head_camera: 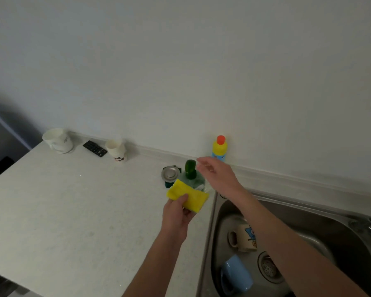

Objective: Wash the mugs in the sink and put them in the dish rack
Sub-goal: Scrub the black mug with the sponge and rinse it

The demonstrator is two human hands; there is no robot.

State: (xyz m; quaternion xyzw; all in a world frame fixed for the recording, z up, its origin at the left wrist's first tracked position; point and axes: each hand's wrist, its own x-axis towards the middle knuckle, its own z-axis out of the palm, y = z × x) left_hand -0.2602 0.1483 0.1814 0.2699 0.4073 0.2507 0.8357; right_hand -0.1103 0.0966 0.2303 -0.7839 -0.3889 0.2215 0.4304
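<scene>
Sponge point(187, 196) pinched in left hand point(177, 217), thumb on top. Right hand point(217, 174) loosely spread over green pump bottle point(191, 175), just beyond sponge. Strainer point(170, 173) left of fingertips, yellow bottle point(219, 147) behind. Cream mug point(242, 236), blue mug point(236, 274) lying in sink point(338, 232), under right forearm.

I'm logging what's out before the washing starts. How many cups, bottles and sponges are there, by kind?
Mugs in the sink: 2, cream and blue
Paper cups: 2, and
Bottles: 2, green and yellow
Sponges: 1
Total: 7
</scene>
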